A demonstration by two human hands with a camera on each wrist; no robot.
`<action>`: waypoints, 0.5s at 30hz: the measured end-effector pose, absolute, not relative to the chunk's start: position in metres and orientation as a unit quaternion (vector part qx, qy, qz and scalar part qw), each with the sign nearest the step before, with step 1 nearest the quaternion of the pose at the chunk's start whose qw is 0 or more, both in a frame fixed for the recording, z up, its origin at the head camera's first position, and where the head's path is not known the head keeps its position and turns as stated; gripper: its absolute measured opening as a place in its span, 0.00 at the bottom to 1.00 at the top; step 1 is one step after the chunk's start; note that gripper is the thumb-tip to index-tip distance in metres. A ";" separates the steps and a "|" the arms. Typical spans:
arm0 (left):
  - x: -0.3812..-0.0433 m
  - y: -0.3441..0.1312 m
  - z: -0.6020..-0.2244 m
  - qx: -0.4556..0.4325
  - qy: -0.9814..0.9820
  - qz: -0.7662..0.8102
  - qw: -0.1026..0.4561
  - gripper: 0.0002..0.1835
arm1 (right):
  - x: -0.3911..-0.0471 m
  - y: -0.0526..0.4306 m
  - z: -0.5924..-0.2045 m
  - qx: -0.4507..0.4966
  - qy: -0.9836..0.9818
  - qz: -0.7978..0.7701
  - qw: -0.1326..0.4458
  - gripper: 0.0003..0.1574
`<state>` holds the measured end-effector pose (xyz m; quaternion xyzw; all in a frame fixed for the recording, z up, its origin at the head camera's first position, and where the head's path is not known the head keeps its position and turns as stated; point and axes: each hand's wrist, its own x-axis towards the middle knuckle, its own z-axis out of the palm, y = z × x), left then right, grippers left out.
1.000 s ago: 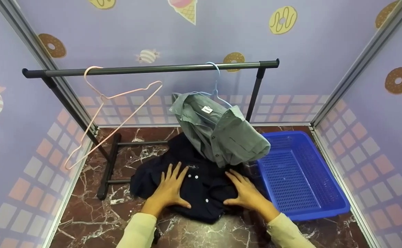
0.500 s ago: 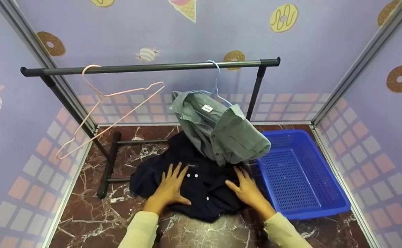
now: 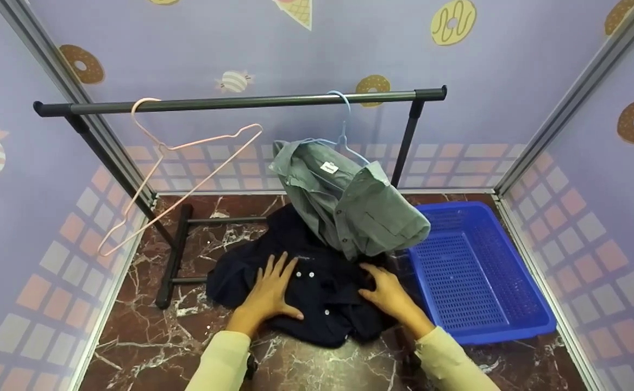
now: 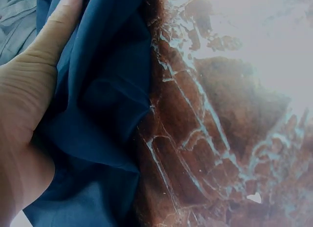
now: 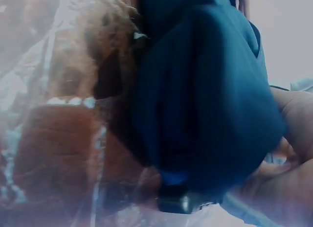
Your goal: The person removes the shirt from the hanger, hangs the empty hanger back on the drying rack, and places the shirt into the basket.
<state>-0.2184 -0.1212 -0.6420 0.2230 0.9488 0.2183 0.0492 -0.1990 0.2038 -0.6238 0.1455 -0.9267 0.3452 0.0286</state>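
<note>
A navy buttoned shirt (image 3: 317, 293) lies crumpled on the marbled floor, with small white buttons showing. On its left part rests my left hand (image 3: 269, 293), fingers spread and thumb out to the side; its thumb also lies along the navy cloth in the left wrist view. My right hand (image 3: 393, 296) touches the shirt's right part, fingers slightly bent, with a gap between thumb and forefinger. Navy folds (image 5: 205, 100) bulge beside this hand in the right wrist view, blurred. Above the far part of the navy shirt, a grey-green shirt (image 3: 360, 212) hangs from a blue hanger (image 3: 343, 138).
A black clothes rack (image 3: 240, 102) stands behind the shirts, with a bare pink hanger (image 3: 208, 140) on its left part. To the right sits a blue plastic basket (image 3: 466, 288) with nothing visible in it. Patterned walls enclose the back and both sides.
My right hand shifted right and its fingers have bent more; the navy cloth near it now spreads further right. My left hand stays in place. The pink hanger sways slightly.
</note>
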 end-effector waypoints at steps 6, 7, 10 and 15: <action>-0.218 -0.126 -0.643 0.210 0.941 0.262 0.045 0.75 | -0.205 0.191 -0.603 0.183 -0.900 0.394 0.041 0.35; -0.218 -0.126 -0.643 0.206 0.939 0.272 0.041 0.74 | -0.206 0.187 -0.600 0.191 -0.895 0.399 0.051 0.35; -0.218 -0.128 -0.640 0.193 0.931 0.309 0.032 0.72 | -0.212 0.172 -0.591 0.209 -0.888 0.401 0.082 0.34; -0.217 -0.132 -0.634 0.175 0.923 0.343 0.012 0.69 | -0.225 0.139 -0.591 0.262 -0.876 0.387 0.121 0.35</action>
